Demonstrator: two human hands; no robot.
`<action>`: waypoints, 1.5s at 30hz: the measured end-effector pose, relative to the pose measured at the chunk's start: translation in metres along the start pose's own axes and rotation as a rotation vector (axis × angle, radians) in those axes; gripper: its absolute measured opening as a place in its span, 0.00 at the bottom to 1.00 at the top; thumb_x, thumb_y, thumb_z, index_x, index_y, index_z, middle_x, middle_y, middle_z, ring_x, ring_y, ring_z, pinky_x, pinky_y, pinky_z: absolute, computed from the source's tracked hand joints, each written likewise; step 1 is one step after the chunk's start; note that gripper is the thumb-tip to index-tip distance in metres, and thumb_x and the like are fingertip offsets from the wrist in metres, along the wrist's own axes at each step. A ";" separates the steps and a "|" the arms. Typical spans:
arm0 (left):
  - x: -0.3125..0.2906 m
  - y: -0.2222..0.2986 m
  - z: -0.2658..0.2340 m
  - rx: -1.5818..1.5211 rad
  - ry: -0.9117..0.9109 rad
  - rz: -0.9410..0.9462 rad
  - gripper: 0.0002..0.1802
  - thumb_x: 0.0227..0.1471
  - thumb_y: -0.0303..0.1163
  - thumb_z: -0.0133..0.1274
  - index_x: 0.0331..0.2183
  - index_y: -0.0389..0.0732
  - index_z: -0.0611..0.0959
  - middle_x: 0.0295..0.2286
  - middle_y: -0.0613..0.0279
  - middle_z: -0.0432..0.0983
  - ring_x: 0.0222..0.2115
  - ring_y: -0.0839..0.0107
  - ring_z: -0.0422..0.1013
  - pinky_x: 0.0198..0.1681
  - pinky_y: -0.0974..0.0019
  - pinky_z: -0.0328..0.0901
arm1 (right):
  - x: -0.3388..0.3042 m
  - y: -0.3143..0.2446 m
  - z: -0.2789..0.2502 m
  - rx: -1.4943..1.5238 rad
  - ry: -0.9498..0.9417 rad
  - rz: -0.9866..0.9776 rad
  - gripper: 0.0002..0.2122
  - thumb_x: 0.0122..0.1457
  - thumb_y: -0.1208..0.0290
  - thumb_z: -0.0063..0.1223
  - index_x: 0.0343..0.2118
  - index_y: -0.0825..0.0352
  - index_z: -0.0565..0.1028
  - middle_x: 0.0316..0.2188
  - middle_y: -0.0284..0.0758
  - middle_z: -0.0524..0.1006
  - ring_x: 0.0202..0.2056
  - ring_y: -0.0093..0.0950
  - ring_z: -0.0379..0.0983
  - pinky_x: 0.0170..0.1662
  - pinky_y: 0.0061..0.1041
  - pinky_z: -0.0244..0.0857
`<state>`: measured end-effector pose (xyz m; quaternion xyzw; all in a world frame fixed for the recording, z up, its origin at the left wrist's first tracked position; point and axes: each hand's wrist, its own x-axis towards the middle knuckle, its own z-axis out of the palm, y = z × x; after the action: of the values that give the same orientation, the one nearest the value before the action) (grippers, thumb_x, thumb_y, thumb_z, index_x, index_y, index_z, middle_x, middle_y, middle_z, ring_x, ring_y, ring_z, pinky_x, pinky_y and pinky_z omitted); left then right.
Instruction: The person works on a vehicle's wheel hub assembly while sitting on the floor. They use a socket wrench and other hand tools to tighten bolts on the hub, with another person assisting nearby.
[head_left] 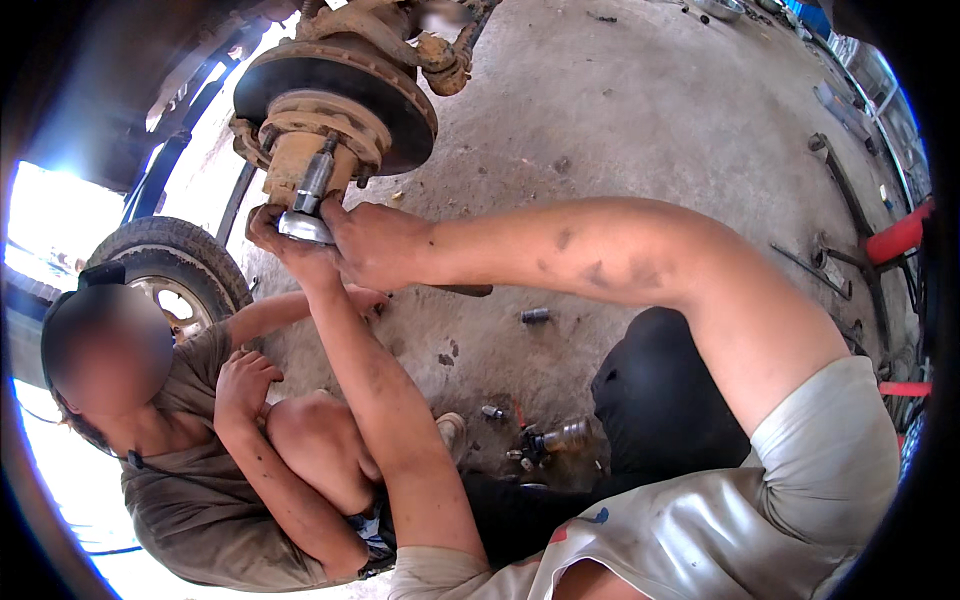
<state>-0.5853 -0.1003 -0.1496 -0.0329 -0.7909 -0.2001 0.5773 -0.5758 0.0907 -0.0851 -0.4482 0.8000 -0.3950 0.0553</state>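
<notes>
A rusty brake disc (275, 80) with a tan wheel hub (298, 165) hangs at the upper left. In front of the hub, a silver cylindrical metal part (316, 178) points down toward a silver round metal piece (304, 229). My left hand (278, 232) is closed around that round piece from the left, its fingers curled at the rim. From the right, my right hand (378, 245) is closed against the same piece, thumb beside the cylinder. Its palm side is hidden. A dark bar (462, 290) shows below my right wrist; I cannot tell whether it is held.
A co-worker (190, 480) crouches close at the left, near a wheel with a tyre (175, 270). On the concrete lie a dark socket (536, 315), a small silver socket (492, 411) and a metal assembly (555, 440). Metal bars and a red cylinder (900, 235) stand at the right.
</notes>
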 end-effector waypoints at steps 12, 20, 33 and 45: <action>-0.002 0.011 0.002 -0.039 -0.017 -0.047 0.45 0.32 0.37 0.75 0.45 0.41 0.60 0.42 0.55 0.59 0.46 0.60 0.59 0.52 0.58 0.55 | -0.082 -0.006 -0.043 0.007 -0.332 0.199 0.18 0.57 0.64 0.51 0.40 0.77 0.65 0.25 0.52 0.77 0.29 0.48 0.77 0.33 0.43 0.72; 0.000 0.006 0.002 -0.149 -0.026 -0.131 0.48 0.28 0.39 0.77 0.44 0.42 0.60 0.40 0.59 0.55 0.44 0.63 0.58 0.51 0.61 0.55 | -0.084 -0.034 -0.080 -0.033 -0.385 0.230 0.20 0.55 0.63 0.55 0.41 0.77 0.67 0.28 0.54 0.77 0.36 0.51 0.76 0.40 0.45 0.69; 0.006 0.018 -0.012 -0.093 -0.134 -0.064 0.41 0.37 0.25 0.71 0.43 0.42 0.57 0.39 0.59 0.61 0.40 0.70 0.64 0.45 0.66 0.60 | -0.090 0.040 -0.019 0.247 -0.227 -0.026 0.26 0.50 0.72 0.55 0.51 0.70 0.60 0.21 0.50 0.74 0.27 0.53 0.73 0.31 0.47 0.65; 0.003 0.005 -0.008 -0.180 -0.089 -0.189 0.44 0.31 0.35 0.75 0.44 0.37 0.62 0.39 0.59 0.56 0.42 0.66 0.58 0.49 0.65 0.55 | -0.072 0.026 -0.040 0.079 -0.356 0.072 0.21 0.55 0.70 0.52 0.49 0.70 0.61 0.22 0.47 0.74 0.28 0.51 0.73 0.32 0.46 0.66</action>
<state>-0.5775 -0.0992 -0.1435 -0.0185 -0.7943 -0.3221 0.5148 -0.5681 0.1759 -0.0945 -0.4796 0.7769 -0.3385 0.2276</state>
